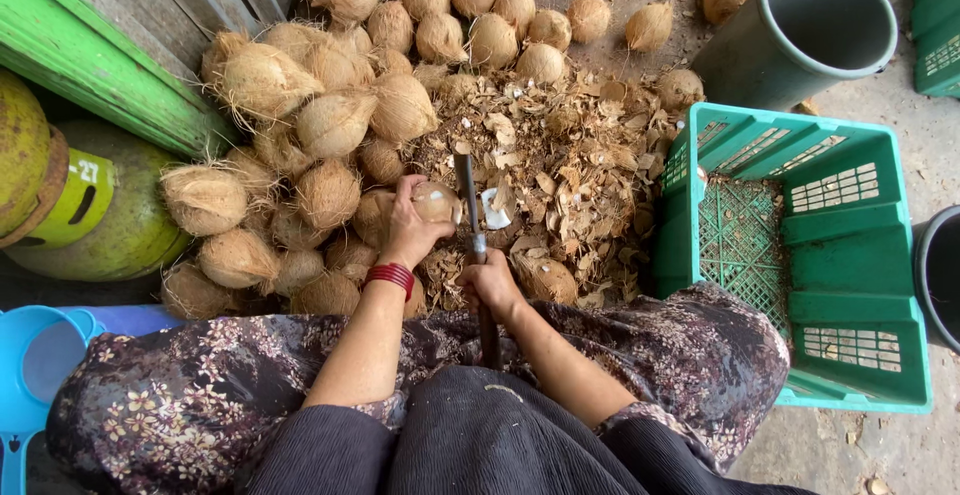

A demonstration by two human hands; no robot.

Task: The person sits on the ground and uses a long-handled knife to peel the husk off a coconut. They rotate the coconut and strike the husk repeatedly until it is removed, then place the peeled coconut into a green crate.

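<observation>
Head view: left hand [408,227] cups fibrous round coconut [436,201]; right hand [490,282] grips metal blade [467,195].

Single head-worn camera, looks steeply down over the seated person's lap, close range. Lap fills 6 o'clock, both forearms run up to frame centre. Facing forward onto the ground: coconut pile [330,105] from 9 to 12 o'clock, green crate [850,255] at 3 o'clock, grey bucket [800,30] at 1 o'clock. No second view, nothing shared.
</observation>
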